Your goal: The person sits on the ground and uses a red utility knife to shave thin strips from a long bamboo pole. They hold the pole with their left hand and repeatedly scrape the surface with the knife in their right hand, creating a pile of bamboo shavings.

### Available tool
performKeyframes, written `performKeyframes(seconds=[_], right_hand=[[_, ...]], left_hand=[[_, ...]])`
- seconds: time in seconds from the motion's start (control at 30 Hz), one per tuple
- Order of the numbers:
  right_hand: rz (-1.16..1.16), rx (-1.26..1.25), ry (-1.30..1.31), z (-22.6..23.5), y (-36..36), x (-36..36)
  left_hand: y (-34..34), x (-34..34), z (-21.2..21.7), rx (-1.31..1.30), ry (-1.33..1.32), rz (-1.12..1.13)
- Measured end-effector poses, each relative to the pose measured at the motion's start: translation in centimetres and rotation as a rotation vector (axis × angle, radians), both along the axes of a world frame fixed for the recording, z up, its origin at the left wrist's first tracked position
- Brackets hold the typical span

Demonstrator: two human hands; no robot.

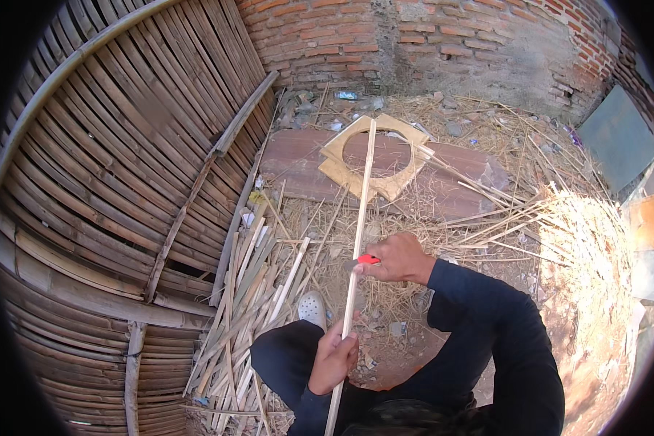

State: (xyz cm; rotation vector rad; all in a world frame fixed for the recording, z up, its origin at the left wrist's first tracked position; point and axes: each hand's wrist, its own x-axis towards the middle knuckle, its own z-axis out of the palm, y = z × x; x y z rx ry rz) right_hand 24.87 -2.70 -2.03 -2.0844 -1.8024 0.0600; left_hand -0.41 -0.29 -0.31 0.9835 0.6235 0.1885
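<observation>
Here, I have my left hand [336, 356] closed around the lower part of a long, straight, pale wooden strip [361, 211]. My right hand [403, 258], fingers curled tight, grips a small bright-red tool [368, 259] at the strip's middle. The strip runs away from me, its far end crossing above a tan, angular board with a round opening [334, 167]; whether they touch, I can't tell. Loose, thin strips [232, 334] lie heaped on the left.
</observation>
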Motion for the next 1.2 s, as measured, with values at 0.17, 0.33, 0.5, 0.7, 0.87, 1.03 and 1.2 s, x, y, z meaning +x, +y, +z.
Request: performKeyframes(seconds=[0.17, 0.33, 0.5, 0.7, 0.87, 1.03, 1.2], right_hand=[[0.038, 0.154, 0.048, 0.6, 0.6, -0.8], [-0.036, 0.221, 0.039, 0.4, 1.6, 1.0], [0.048, 0.370, -0.015, 2.0, -0.1, -1.2], [-0.108, 0.351, -0.080, 2.0, 0.5, 4.3], [-0.394, 0.352, -0.050, 1.4, 1.2, 10.4], [-0.620, 0.260, -0.055, 1.6, -1.2, 14.3], [-0.966, 0.260, 0.074, -1.9, -3.1, 20.1]], left_hand=[[0.0, -0.3, 1.9, 0.212, 0.067, 0.031], [-0.7, -0.7, 2.9, 0.366, 0.049, 0.024], [-2.0, -0.9, 3.9, 0.340, 0.007, 0.032], [-3.3, -0.9, 4.6, 0.397, 0.036, -0.033], [-4.9, -2.3, 4.2, 0.513, 0.045, -0.122], [-6.6, -2.9, 4.4, 0.429, 0.105, -0.179], [-7.8, -4.1, 4.8, 0.277, 0.109, -0.238]])
